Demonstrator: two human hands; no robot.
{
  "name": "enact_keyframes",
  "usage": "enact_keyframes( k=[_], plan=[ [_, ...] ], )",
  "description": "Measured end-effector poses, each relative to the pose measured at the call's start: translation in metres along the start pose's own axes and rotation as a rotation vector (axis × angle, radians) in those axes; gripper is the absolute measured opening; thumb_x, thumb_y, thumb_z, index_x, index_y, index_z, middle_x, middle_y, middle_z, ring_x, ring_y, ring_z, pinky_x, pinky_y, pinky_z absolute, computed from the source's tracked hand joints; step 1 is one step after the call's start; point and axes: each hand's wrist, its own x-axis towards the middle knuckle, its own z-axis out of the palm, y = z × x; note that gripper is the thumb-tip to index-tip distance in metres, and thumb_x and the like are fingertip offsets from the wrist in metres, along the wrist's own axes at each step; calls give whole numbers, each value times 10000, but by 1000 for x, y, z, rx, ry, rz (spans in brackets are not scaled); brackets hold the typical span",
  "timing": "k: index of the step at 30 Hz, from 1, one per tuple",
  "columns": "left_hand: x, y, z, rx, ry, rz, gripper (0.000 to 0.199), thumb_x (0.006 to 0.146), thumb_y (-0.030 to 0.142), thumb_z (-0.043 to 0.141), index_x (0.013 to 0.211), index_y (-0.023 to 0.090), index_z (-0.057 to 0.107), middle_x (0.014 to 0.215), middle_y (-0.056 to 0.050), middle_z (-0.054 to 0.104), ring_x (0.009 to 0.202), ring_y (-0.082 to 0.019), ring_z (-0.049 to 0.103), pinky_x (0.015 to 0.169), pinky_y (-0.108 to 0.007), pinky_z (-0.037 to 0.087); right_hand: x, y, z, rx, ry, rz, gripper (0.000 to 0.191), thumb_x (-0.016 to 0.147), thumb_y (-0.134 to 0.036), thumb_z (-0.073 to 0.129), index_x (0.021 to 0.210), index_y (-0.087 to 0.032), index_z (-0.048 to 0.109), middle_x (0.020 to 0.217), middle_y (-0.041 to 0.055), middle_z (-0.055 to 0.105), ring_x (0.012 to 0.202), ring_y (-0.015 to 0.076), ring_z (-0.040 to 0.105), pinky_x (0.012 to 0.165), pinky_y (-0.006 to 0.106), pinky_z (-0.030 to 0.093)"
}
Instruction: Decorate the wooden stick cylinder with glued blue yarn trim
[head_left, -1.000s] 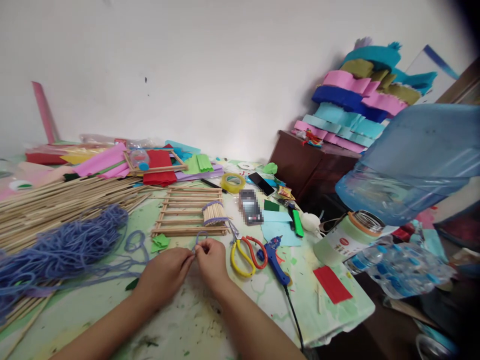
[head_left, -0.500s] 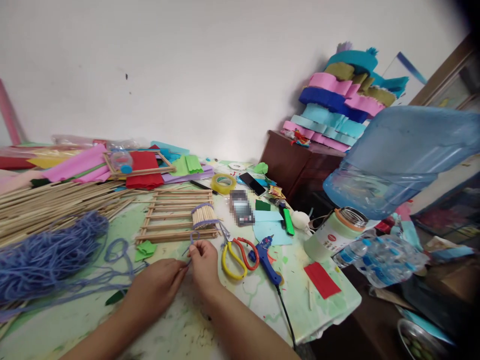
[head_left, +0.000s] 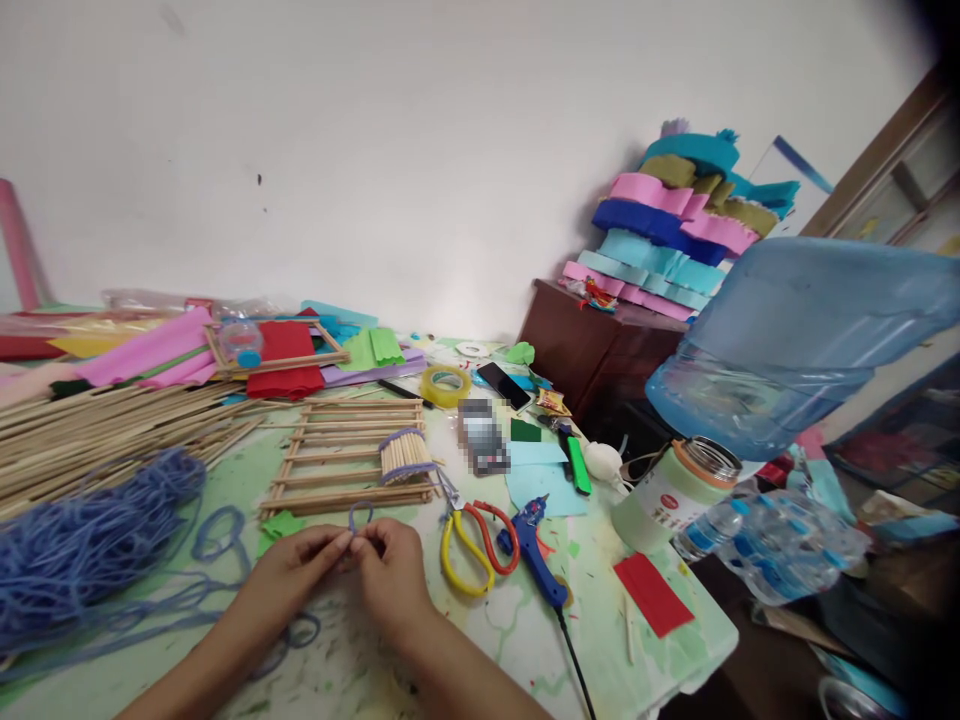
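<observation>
Yarn (head_left: 352, 519) is pinched by left fingers (head_left: 334, 549) and right fingers (head_left: 367, 550), the red badge (head_left: 669, 503) on the flask (head_left: 637, 510) illegible.

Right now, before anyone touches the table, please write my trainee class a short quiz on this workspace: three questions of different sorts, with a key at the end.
1. Multiple choice. What lies just to the right of the scissors?
A) the roll of yellow tape
B) the blue glue gun
C) the black phone

2. True or false. The fingers of the left hand and the right hand come together at the base of a small yarn loop.

3. Fill in the missing word. One handle of the scissors is yellow and the other is ____.

Key: 1. B; 2. true; 3. red
</observation>
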Motion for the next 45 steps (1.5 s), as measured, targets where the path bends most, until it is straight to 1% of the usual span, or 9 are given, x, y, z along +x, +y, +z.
enact_keyframes(
  k=[6, 11, 14, 20, 26, 30, 38, 42, 45],
  plan=[
    [0, -3, -2, -9, -5, -31, 321, 655, 492, 658, 799, 216, 734, 728, -22, 704, 704, -206, 614, 623, -249, 477, 2, -5, -4, 74, -45, 28, 151, 706, -88, 537, 624, -151, 648, 585, -7, 587, 578, 118, 514, 568, 213, 374],
    [0, -3, -4, 35, 44, 2, 272, 640, 466, 661, 742, 226, 737, 712, -23, 714, 728, -230, 638, 689, -291, 502, 4, -5, -6, 33, -73, -4, 203, 741, -74, 510, 588, -151, 619, 555, -21, 561, 571, 108, 509, 581, 205, 368],
    [-3, 4, -4, 132, 75, 53, 249, 651, 454, 641, 717, 232, 731, 739, -27, 719, 773, -243, 646, 731, -307, 498, 3, -3, -9, -151, -81, -88, 191, 769, -95, 520, 640, -160, 645, 623, -1, 620, 629, 125, 542, 610, 219, 372],
    [-10, 8, -2, 278, 123, 61, 271, 714, 457, 565, 720, 221, 698, 734, -25, 697, 739, -219, 617, 675, -277, 460, -1, -6, -16, -636, -32, -367, 105, 805, -231, 581, 747, -192, 659, 740, 31, 668, 749, 169, 548, 675, 268, 359],
    [-7, 3, 1, -75, 138, -145, 365, 646, 515, 627, 679, 153, 653, 538, 10, 573, 490, -134, 490, 476, -228, 354, -4, -9, -18, -793, 1, -516, 178, 852, -252, 521, 714, -185, 612, 712, 38, 623, 748, 173, 508, 704, 291, 347],
    [-9, 11, 4, -309, 176, -174, 313, 603, 445, 704, 635, 141, 634, 565, 11, 589, 533, -118, 508, 544, -221, 388, -8, -8, -14, -809, -13, -607, 232, 884, -229, 450, 724, -180, 611, 707, 55, 602, 750, 186, 486, 715, 313, 337],
    [-10, 14, 8, -455, 208, -169, 266, 564, 363, 753, 671, 137, 663, 632, 3, 632, 594, -127, 539, 587, -230, 411, -11, -9, -6, -888, -19, -695, 277, 899, -197, 412, 699, -178, 603, 653, 53, 576, 701, 180, 469, 658, 320, 304],
    [-8, 10, 9, -530, 192, -193, 269, 549, 327, 771, 700, 132, 664, 647, 5, 637, 597, -117, 542, 608, -228, 414, -12, -10, -8, -828, -46, -690, 255, 875, -177, 431, 679, -178, 594, 650, 45, 574, 700, 173, 469, 663, 310, 316],
    [-8, 7, 9, -520, 177, -224, 302, 563, 355, 762, 731, 127, 656, 640, -1, 630, 581, -121, 540, 587, -233, 408, -11, -12, -13, -626, -3, -563, 140, 829, -236, 517, 748, -167, 608, 707, 43, 585, 749, 178, 485, 709, 308, 353]
  ],
)
